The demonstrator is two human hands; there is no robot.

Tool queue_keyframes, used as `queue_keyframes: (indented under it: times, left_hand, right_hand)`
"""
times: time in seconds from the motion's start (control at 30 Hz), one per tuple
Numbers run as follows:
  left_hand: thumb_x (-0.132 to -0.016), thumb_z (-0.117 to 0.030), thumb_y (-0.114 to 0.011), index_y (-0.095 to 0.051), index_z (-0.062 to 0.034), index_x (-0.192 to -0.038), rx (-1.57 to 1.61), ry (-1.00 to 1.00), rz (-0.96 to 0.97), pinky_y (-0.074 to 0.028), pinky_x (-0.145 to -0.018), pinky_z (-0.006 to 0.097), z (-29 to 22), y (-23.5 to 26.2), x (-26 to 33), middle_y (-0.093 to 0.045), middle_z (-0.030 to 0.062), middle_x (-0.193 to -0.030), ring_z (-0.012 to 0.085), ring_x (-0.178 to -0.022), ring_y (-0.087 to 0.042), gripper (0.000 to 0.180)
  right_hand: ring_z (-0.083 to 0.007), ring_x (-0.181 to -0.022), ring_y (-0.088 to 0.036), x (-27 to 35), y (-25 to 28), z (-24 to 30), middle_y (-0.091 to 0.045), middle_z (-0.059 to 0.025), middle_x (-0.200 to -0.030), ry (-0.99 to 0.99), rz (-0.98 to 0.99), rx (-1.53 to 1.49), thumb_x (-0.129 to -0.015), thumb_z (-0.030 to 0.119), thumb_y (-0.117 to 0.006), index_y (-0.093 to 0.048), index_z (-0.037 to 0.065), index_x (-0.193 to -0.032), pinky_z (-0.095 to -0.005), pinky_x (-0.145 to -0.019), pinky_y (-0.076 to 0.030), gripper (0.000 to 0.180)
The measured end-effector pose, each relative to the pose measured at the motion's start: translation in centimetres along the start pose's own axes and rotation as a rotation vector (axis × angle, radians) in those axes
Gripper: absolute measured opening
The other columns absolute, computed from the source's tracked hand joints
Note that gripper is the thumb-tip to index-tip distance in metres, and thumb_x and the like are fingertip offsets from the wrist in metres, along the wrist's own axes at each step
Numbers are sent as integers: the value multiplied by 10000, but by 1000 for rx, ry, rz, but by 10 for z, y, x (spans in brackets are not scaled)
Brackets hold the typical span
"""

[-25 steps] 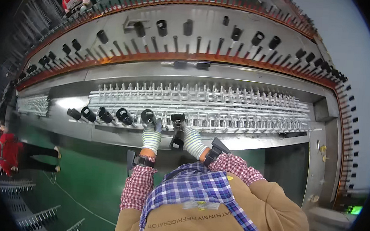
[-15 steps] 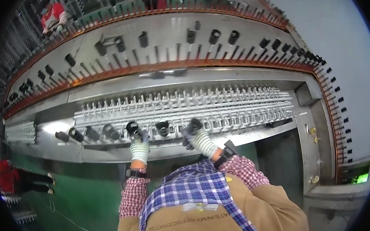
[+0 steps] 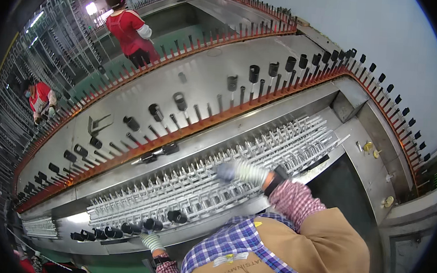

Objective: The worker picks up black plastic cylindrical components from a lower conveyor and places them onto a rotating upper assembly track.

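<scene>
My left hand (image 3: 151,241), in a striped glove with grey fingers, is at the near edge of the metal rack. It meets a short black cylinder (image 3: 153,225) there; its fingertips are mostly hidden, so its grip is unclear. More black cylinders (image 3: 114,232) stand in a row to its left, and one black cylinder (image 3: 177,217) stands just to its right. My right hand (image 3: 241,172), gloved alike, is over the far part of the silvery rack (image 3: 214,199). Motion smears its fingers, and nothing can be made out in them.
Behind the rack runs an orange conveyor rail (image 3: 204,123) with upright pins, some topped by black cylinders (image 3: 254,74). Dark parts (image 3: 159,152) lie on the ledge before it. A person in red (image 3: 129,31) stands beyond; another person (image 3: 41,98) is at far left.
My right hand has left the rightmost cylinder of the row and moved over the rack. My left hand has shifted one cylinder to the right. The view has turned and tipped up.
</scene>
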State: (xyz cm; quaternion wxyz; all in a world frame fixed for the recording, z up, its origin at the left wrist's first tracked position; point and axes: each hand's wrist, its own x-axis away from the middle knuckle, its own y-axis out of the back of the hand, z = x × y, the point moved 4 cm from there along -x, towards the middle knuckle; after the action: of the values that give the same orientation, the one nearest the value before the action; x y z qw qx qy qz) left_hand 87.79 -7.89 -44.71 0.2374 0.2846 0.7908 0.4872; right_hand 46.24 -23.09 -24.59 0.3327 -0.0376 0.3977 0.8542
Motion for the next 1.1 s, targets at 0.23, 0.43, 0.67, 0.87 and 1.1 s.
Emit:
queue_keyframes:
  times: [0.23,0.43,0.67,0.87,1.1]
  left_hand:
    - [-783,-185,-527,-300,21,-1227,135,221,-172,-426,-785,347,-15,30,37,-486,208,-1107,307,-982,-507,539]
    - [-794,-38,-486,-400,-31,-1176,519,254,-219,-437,-727,299,-99,29,113,-498,137,-1057,221,-866,-497,392]
    - [-741,18,-520,-479,-38,-1068,928,177,31,-441,-626,260,-133,-23,136,-561,78,-946,159,-766,-522,334]
    - [-787,-108,-520,-512,-23,-958,833,293,-50,-350,-347,220,-146,-32,122,-560,50,-705,96,-436,-425,192]
    - [-810,-159,-525,-519,-6,-954,863,422,77,-397,-424,230,-166,-14,129,-569,92,-783,118,-541,-492,210]
  right_hand:
    - [-322,-874,-547,143,212,-269,-548,-222,-987,-925,-1303,79,-744,293,-548,-420,-23,-1129,-347,-777,-414,514]
    - [-190,-525,-561,110,272,-350,-576,-106,-620,-1092,-1103,-19,-730,293,-605,-539,6,-904,-316,-474,-461,341]
    - [-111,-561,-517,198,336,-288,-520,-18,-666,-683,-1525,-298,-755,356,-604,-512,61,-869,-255,-477,-424,330]
    - [-168,-586,-587,320,412,-363,-610,-95,-714,-1006,-1545,134,-769,354,-566,-591,48,-921,-311,-526,-452,343]
    - [-158,-600,-541,288,403,-380,-590,-50,-674,-336,-1543,-397,-827,270,-496,-572,27,-777,-306,-573,-426,259]
